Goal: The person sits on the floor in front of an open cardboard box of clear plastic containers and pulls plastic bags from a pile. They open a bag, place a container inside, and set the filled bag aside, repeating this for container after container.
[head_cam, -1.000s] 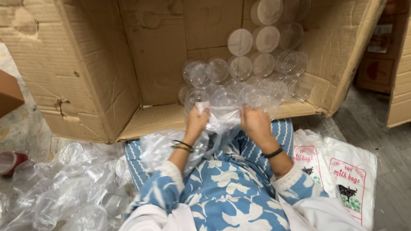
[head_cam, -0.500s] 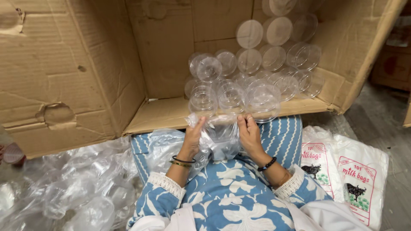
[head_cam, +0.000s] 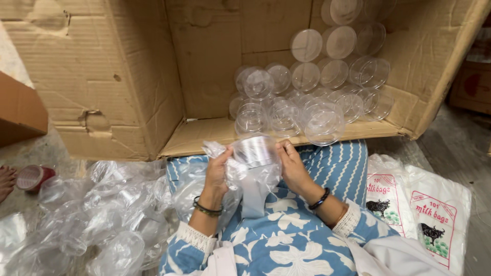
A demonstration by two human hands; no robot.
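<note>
Centre frame | left hand (head_cam: 219, 171) and right hand (head_cam: 295, 167) clamped on bagged cup stack (head_cam: 254, 152) | light, slippery, crushable; best gripped at ends

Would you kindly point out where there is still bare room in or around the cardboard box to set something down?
The box floor left of the clear containers is bare, from the left wall to the front flap. The right half is crowded with containers. Loose plastic wraps cover the ground at left, printed bags at right. Both hands, left and right, hold a wrapped stack.
</note>
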